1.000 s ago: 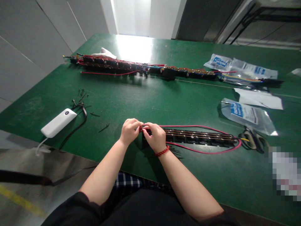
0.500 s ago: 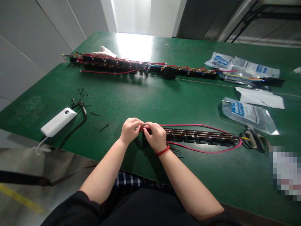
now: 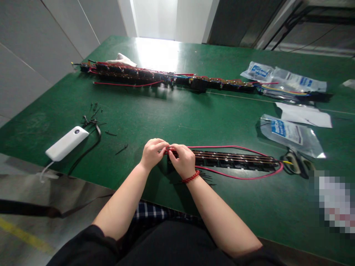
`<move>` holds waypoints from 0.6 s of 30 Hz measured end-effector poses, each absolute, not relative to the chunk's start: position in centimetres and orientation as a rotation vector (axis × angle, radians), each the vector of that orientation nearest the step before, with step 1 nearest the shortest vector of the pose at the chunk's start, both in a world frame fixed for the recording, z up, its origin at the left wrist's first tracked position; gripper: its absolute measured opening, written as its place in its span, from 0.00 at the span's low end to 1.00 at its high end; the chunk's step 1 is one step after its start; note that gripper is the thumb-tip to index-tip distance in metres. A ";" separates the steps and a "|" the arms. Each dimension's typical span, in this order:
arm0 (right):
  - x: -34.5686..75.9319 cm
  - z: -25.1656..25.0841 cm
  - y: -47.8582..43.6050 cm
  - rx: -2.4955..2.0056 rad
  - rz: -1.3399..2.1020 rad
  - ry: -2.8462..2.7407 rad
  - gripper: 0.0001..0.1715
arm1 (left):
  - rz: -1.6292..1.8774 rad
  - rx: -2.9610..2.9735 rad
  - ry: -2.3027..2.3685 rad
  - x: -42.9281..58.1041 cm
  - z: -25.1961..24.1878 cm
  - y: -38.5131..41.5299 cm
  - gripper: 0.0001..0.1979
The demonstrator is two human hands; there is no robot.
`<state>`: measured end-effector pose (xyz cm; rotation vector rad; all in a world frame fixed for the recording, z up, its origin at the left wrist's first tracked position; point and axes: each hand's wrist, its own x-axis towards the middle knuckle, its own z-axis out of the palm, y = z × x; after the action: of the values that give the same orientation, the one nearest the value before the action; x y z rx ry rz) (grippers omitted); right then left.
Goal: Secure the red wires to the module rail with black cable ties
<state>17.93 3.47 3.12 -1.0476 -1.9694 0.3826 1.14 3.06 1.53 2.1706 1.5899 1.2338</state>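
A long black strip of components (image 3: 235,161) with copper bars lies near the front of the green table (image 3: 172,114). A red wire (image 3: 244,176) loops round it. My left hand (image 3: 152,153) and my right hand (image 3: 183,161) meet at the strip's left end, both with fingers pinched closed on the red wire's end there. What exactly sits between the fingertips is too small to make out. A red bead bracelet is on my right wrist.
A longer wired strip assembly (image 3: 166,78) stretches across the far side. A white power bank (image 3: 66,143) with a black cable and several loose black cable ties (image 3: 95,116) lie left. Plastic bags (image 3: 294,133) and scissors (image 3: 298,167) lie right.
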 end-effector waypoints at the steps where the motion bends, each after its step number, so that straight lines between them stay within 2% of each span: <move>1: 17.9 3.1 3.5 -1.048 0.386 -1.972 0.07 | 1.228 2.169 1.593 1.1 1.5 3.1 0.08; 18: 17.9 3.2 3.5 -1.070 0.400 -1.991 0.07 | 1.299 1.864 1.418 1.1 1.8 3.3 0.07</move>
<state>17.92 3.47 3.20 -1.0703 -1.9911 0.3996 1.06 3.31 1.78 1.8636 1.4182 1.2986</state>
